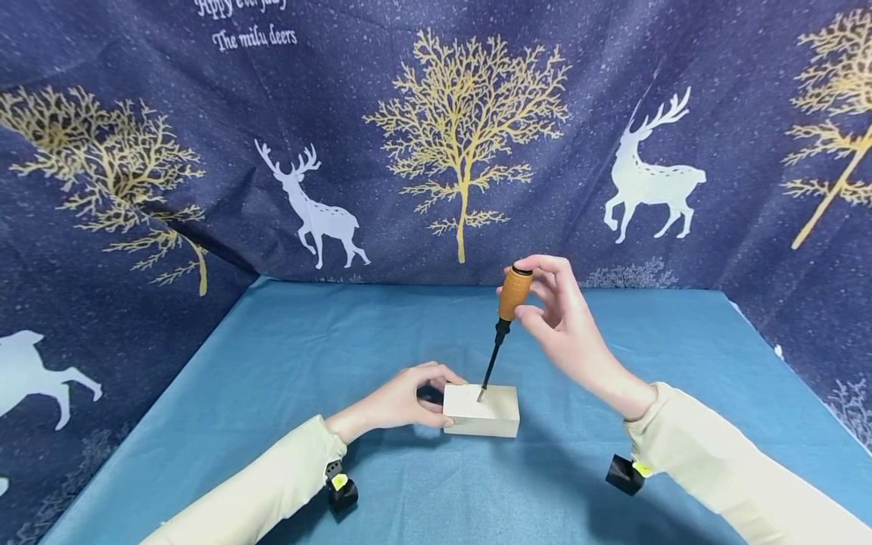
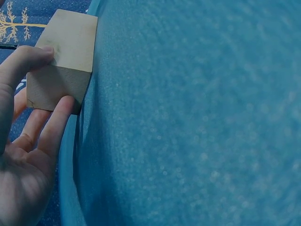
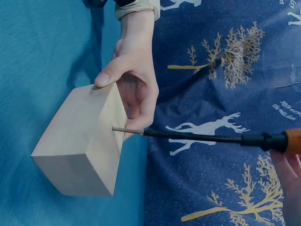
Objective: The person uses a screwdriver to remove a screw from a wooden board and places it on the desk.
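Observation:
A pale wooden block [image 1: 481, 425] lies on the blue cloth. My left hand [image 1: 402, 397] grips its left end, the thumb on the near side and the fingers around the end and far side. My right hand [image 1: 568, 329] holds a screwdriver [image 1: 515, 295] by its orange handle, fingertips near the butt and thumb lower down. Its black shaft slants down toward the block's top. In the right wrist view a threaded screw [image 3: 127, 130] stands between the shaft's end and the block's top face, its point at the wood. Most of the right hand is out of that view.
Blue cloth [image 1: 293, 341] covers the table. Behind it hangs a dark blue curtain [image 1: 402, 242] printed with deer and golden trees. A small black device [image 1: 343, 496] is strapped at the left wrist, and another black device [image 1: 624, 474] is at the right wrist.

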Motion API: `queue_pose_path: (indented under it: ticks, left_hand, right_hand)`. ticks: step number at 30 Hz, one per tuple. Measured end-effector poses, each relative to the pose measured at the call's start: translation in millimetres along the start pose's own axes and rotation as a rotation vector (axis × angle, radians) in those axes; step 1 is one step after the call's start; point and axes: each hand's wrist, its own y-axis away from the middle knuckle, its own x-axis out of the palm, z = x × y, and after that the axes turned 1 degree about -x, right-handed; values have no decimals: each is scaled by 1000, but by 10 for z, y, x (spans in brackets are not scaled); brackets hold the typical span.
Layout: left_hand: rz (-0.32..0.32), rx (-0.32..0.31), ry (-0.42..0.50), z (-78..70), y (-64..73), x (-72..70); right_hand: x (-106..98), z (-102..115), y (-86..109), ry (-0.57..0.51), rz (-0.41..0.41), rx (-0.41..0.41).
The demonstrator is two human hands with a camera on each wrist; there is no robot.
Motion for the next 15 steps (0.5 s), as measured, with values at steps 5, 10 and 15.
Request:
queue_pose_path:
  ticks: [5, 10, 15]
  left_hand:
    - [2, -2, 12, 3, 1, 0]
    - [-3, -1, 10, 2, 6, 4]
    - [-7, 4, 5, 12, 4, 12]
  right_hand:
    - [24, 20, -5, 86, -35, 27]
    - [17, 13, -13, 155, -36, -11]
    - [13, -3, -23, 130, -16, -77]
